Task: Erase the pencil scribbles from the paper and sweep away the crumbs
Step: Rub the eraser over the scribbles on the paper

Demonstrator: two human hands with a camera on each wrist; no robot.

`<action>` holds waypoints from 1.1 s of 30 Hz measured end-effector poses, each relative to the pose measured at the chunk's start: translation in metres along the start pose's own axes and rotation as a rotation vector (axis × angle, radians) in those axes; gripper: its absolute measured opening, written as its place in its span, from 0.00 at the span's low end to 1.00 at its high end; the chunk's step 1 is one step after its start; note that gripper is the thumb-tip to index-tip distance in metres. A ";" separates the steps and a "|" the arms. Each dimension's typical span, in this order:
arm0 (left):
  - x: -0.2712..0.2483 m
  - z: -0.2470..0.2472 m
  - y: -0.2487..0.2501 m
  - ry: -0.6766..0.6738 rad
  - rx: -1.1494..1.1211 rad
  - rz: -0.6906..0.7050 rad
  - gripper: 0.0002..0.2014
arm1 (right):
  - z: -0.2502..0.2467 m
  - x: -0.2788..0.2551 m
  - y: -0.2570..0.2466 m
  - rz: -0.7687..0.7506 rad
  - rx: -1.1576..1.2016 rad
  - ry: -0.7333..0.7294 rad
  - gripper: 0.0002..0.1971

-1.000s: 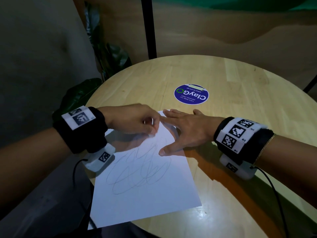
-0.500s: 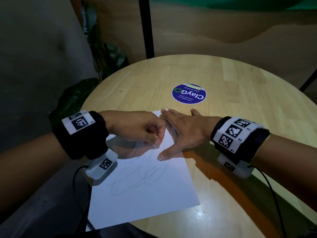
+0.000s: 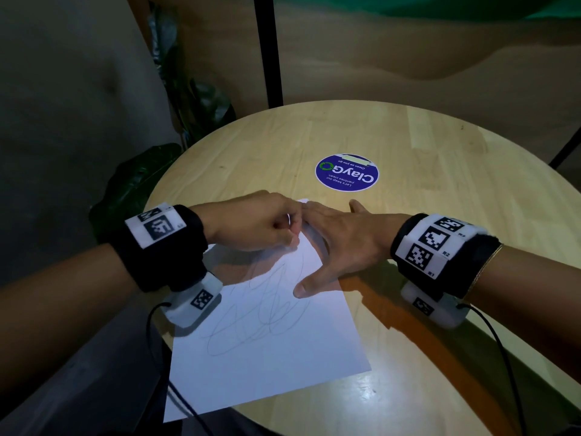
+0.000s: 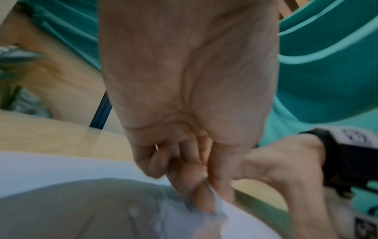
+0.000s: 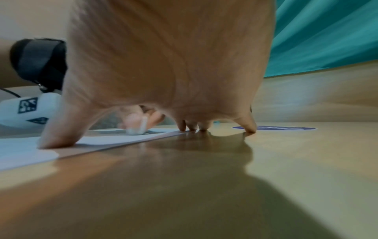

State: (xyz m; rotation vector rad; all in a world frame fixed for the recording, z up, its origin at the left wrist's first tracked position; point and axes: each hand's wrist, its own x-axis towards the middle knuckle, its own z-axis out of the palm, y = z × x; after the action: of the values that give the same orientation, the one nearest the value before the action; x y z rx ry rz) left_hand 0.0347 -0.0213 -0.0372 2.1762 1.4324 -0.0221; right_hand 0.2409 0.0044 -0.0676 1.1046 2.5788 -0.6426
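White eraser (image 5: 136, 128): pinched in the curled fingertips of the left hand (image 3: 254, 223), its end pressed on the paper; blurred.
Right hand (image 3: 344, 239): fingers straight and spread, flat on the paper's far right edge, thumb on the sheet.
Paper (image 3: 267, 350): white, lying flat on the near left part of the table, its near corner past the edge.
Scribbles (image 3: 257, 313): thin grey loops mid-sheet, just below both hands.
Table (image 3: 440, 341): round, pale wood, with a blue sticker (image 3: 347, 173) beyond the hands.
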 end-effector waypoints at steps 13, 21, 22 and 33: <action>0.008 0.000 0.000 0.086 0.029 -0.032 0.02 | -0.002 0.003 0.004 0.046 -0.067 -0.036 0.71; 0.011 0.002 0.003 0.075 0.031 -0.017 0.02 | -0.004 0.002 0.002 0.044 -0.053 -0.044 0.69; 0.011 0.002 0.002 0.126 0.058 -0.024 0.02 | -0.004 0.002 0.002 0.043 -0.052 -0.042 0.69; 0.012 0.006 0.004 0.114 0.034 0.013 0.02 | -0.002 0.005 0.005 0.038 -0.047 -0.038 0.69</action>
State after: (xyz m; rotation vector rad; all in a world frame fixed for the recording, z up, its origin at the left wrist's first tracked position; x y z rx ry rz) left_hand 0.0449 -0.0150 -0.0444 2.2463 1.4906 0.0841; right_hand 0.2407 0.0119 -0.0694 1.1124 2.5212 -0.5854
